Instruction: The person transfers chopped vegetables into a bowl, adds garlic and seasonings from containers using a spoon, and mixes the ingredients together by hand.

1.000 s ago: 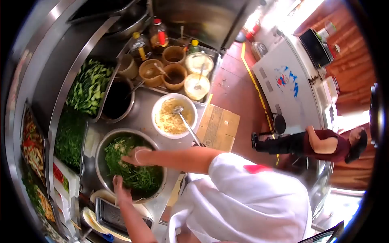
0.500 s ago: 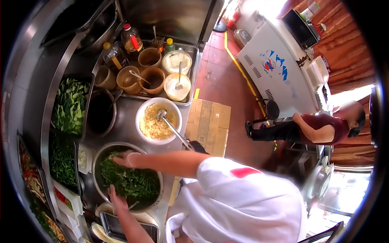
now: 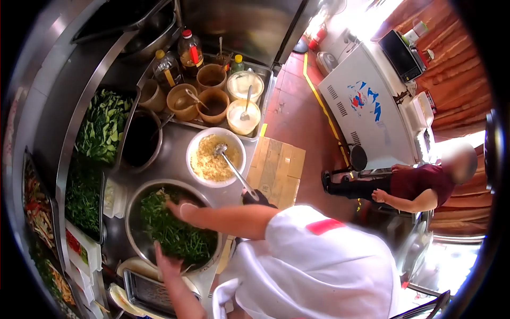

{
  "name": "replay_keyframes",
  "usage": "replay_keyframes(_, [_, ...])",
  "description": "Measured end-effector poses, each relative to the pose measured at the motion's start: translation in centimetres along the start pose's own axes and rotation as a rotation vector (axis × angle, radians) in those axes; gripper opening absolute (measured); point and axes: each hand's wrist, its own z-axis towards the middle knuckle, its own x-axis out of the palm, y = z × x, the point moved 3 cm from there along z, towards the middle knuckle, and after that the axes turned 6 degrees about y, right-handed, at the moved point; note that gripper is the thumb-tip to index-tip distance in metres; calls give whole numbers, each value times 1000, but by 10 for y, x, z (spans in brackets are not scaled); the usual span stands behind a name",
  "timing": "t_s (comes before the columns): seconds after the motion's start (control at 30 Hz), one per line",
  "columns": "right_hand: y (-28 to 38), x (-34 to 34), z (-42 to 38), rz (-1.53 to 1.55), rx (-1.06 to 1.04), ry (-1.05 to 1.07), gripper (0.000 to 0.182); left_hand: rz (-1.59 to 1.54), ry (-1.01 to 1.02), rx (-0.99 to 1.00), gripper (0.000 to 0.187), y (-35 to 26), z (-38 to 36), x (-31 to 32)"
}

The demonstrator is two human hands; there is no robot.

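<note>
A large steel bowl (image 3: 129,226) holds chopped leafy greens (image 3: 178,228). My right hand (image 3: 185,211) reaches in from the right and lies on the greens, its fingers stretched out and their tips partly hidden among the leaves. At the bowl's near side, my left hand (image 3: 168,264) touches the edge of the greens with its fingers apart. Beyond the bowl stands a white bowl of chopped garlic-like bits (image 3: 204,159), with a ladle (image 3: 236,173) resting in it.
A tray (image 3: 260,119) carries sauce bowls and bottles. Trays of cut vegetables (image 3: 103,125) line the left side, near a dark pot (image 3: 139,141). An empty metal tray (image 3: 149,290) sits below the bowl. Another person (image 3: 425,186) stands at the right near a white freezer (image 3: 366,106).
The view has shifted slightly, moving the counter things rightward. My right hand has moved deeper over the greens, which lie turned over. The other person's arms have come apart.
</note>
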Motion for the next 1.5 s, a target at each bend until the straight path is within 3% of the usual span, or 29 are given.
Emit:
replay_keyframes(0.07, [-32,30,9,464,207,79,80,-125,191,-1,82,25,40,17])
replay_keyframes(0.1, [-39,48,14,248,96,-20,80,-63,7,-53,77,18,37,34])
replay_keyframes(0.13, [-46,65,17,18,11,-143,79,-59,60,-7,75,18,45,27])
replay_keyframes(0.2, [-20,51,-17,-60,-21,76,75,-59,160,88,72,19,64,3])
replay_keyframes(0.3, [22,22,-79,-396,-87,235,70,55,198,270,67,3,5,2])
replay_keyframes(0.33, [28,19,-75,-521,-239,256,69,101,213,332,68,1,-6,-4])
replay_keyframes(0.43, [54,10,-51,-970,-618,239,63,-112,-164,-36,73,10,-65,17])
replay_keyframes(0.5, [72,-17,-38,-964,-662,51,67,-298,-173,-38,76,27,-62,36])
replay_keyframes(0.53, [46,1,8,-790,-624,18,69,-394,-184,-38,78,36,-55,36])
replay_keyframes(0.57, [20,20,54,-603,-598,-17,71,-533,123,3,77,45,-21,27])
replay_keyframes(0.6, [-4,37,97,-416,-585,-56,73,-530,154,35,76,46,-15,33])
replay_keyframes(0.67, [-2,36,63,-317,-361,45,80,-530,230,92,74,39,-2,67])
replay_keyframes(0.7, [-3,31,48,-271,-243,84,84,-493,194,114,73,43,3,66])
replay_keyframes(0.83, [-16,48,28,-145,-270,93,111,-390,78,156,69,35,10,75])
replay_keyframes(0.93, [-17,40,9,-147,-267,151,113,-286,25,217,71,22,-14,87])
replay_keyframes(0.97, [-23,45,14,-121,-325,139,111,-237,14,247,73,16,-24,91])
replay_keyframes(1.07, [-25,28,1,141,-248,176,107,-84,-91,359,77,-1,-43,96])
replay_keyframes(1.1, [-10,12,-26,181,-42,286,90,-95,-88,365,80,-5,-44,91])
replay_keyframes(1.2, [-15,36,-10,14,124,95,70,-56,-143,471,82,-23,-58,89])
replay_keyframes(1.23, [-2,28,-36,-41,-64,221,58,123,-105,567,85,-23,-50,68])
replay_keyframes(1.27, [-7,38,-22,-264,-97,304,57,291,-79,673,88,-27,-52,62])
replay_keyframes(1.3, [-15,52,3,-487,-130,385,57,95,16,575,88,-29,-57,49])
replay_keyframes(1.37, [16,9,-52,-405,-118,421,56,-185,151,380,86,-26,-54,24])
replay_keyframes(1.47, [0,-16,-31,116,179,268,66,-313,67,-49,81,13,-52,9])
replay_keyframes(1.5, [-14,0,-16,249,450,241,81,-323,119,-48,80,28,-48,20])
